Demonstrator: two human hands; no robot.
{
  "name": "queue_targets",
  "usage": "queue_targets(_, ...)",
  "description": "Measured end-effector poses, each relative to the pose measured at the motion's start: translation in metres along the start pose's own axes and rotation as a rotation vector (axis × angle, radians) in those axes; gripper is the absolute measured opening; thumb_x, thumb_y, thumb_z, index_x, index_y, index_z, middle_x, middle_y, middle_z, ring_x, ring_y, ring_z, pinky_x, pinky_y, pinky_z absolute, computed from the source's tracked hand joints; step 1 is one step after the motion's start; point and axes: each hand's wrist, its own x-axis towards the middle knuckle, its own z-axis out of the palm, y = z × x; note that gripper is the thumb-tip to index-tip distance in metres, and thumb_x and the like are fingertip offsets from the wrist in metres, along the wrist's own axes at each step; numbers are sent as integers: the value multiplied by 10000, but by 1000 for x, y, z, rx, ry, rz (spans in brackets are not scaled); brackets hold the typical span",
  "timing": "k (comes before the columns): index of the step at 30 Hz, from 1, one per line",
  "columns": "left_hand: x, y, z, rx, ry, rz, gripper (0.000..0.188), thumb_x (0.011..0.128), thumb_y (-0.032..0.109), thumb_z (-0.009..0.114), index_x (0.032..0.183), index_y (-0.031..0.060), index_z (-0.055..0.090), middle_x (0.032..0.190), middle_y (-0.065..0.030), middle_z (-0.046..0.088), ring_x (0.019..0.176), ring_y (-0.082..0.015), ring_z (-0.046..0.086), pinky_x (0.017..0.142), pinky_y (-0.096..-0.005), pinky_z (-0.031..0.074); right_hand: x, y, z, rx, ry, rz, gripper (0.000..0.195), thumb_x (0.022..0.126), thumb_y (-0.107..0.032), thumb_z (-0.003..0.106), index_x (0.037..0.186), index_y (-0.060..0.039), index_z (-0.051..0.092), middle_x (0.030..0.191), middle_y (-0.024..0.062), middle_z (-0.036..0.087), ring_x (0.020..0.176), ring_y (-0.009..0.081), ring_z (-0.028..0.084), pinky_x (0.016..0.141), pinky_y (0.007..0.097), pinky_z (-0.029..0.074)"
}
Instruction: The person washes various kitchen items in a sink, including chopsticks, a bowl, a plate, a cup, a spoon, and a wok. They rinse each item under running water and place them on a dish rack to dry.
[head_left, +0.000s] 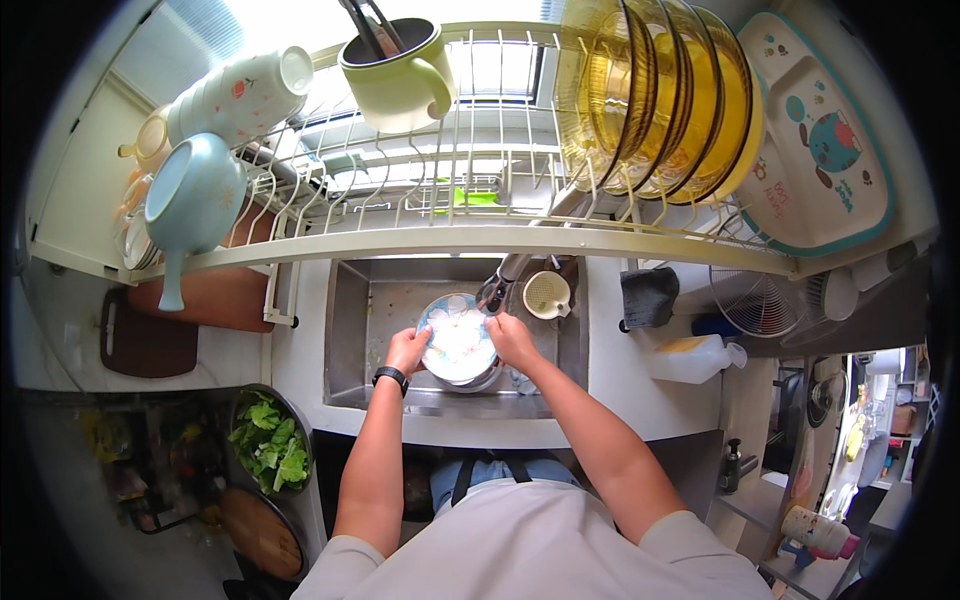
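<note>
A white plate with a blue patterned rim (459, 341) is held over the stainless steel sink (390, 289). My left hand (407, 351) grips its left edge, with a dark band on the wrist. On the opposite edge, my right hand (512, 339) has the thumb on top. Close above the plate hangs the end of the metal faucet (495, 291). Beneath the plate the rim of another round dish (474, 384) shows, mostly hidden. A greyish cloth (523, 382) lies near my right forearm. The cream strainer basket (547, 294) sits in the sink's far right corner.
Above the sink runs a wire dish rack (480, 238) with amber glass plates (675, 105), a light green mug (397, 75) and a pale blue handled bowl (196, 193). A dark cloth (649, 297) and a plastic jug (694, 358) are at right. Leafy greens (271, 442) fill a bowl at left.
</note>
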Motion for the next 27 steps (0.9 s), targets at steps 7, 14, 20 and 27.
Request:
queue_targets(7,23,-32,104,-832,-453,-12,394,1042,376,533,1280,63,552,1247,-109,642,1194,-279,600,1042,-498,471,-57,-23,-43,-165,542,-239,247,986,-155,549,1188,-14,566,1011,246,673,933,413,667,778,481,531)
queue_targets(14,9,8,101,19,44,447,260,987,248,669,1062,6,729,933,-7,715,845,-83,613,785,-268,506,-55,36,9,1102,224,489,291,1026,-267,572,1204,-37,573,1091,113,677,915,251,683,802,399,564)
queue_targets(20,2,66,13,553,92,479,332,967,311,673,975,-15,734,836,-45,722,757,-88,615,700,-281,502,24,28,85,1140,149,269,253,971,-264,681,1085,-41,641,956,39,694,871,155,654,739,374,530)
queue_targets(27,25,25,-27,207,-100,-6,442,1018,460,561,1055,29,651,957,-79,704,848,-206,705,731,-454,613,19,-36,26,189,275,-59,250,962,-251,634,973,-1,642,916,242,682,836,359,691,711,446,503)
